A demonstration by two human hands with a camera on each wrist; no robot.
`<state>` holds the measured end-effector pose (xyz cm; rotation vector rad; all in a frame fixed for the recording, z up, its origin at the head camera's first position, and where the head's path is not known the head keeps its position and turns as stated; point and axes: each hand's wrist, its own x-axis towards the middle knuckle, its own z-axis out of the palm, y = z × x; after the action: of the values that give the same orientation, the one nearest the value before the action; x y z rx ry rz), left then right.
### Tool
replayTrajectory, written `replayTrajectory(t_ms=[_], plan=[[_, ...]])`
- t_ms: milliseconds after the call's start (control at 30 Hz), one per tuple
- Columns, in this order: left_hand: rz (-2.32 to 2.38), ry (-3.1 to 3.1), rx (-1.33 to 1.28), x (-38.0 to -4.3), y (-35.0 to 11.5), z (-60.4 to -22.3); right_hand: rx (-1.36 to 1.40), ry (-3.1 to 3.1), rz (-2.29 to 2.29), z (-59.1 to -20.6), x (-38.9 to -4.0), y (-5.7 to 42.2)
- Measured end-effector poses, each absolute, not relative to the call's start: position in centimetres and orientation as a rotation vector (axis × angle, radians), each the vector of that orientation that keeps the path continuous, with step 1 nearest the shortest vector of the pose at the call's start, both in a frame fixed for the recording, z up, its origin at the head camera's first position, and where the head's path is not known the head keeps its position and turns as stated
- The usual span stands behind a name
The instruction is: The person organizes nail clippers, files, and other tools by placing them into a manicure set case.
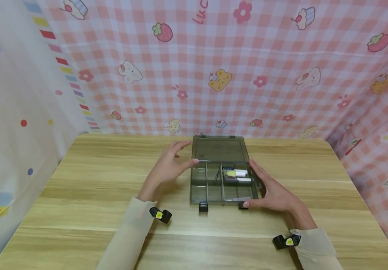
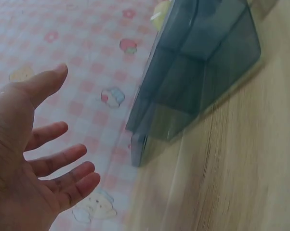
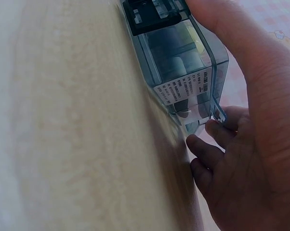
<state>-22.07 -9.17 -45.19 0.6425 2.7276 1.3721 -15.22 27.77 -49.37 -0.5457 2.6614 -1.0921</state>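
A translucent dark storage box (image 1: 214, 193) with dividers sits on the table, its lid (image 1: 219, 148) tipped back toward the wall. In its right part lie small white-capped bottles (image 1: 239, 173), one with a yellow body. My right hand (image 1: 278, 193) holds the box's right end, thumb at the front corner and fingers along the side; the right wrist view shows a printed label (image 3: 186, 86) on that end. Beside the left side is my left hand (image 1: 167, 165), its thumb tip close to the rim near the hinge. Its fingers are spread and relaxed in the left wrist view, with nothing in them.
The wooden table (image 1: 89, 202) reaches back to a pink checked cloth (image 1: 187, 60) hung behind it. Two black latches, one being the left latch (image 1: 203, 207), stick out from the box's front edge. A black camera (image 1: 160, 215) is strapped at the left cuff.
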Motion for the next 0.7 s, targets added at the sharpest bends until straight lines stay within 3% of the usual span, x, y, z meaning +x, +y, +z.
replayTrajectory(t_ms=[700], plan=[[1.275, 2.629, 0.571, -23.0, -15.2, -46.5, -0.533, 2.65, -1.108, -49.7, -15.3, 27.9]])
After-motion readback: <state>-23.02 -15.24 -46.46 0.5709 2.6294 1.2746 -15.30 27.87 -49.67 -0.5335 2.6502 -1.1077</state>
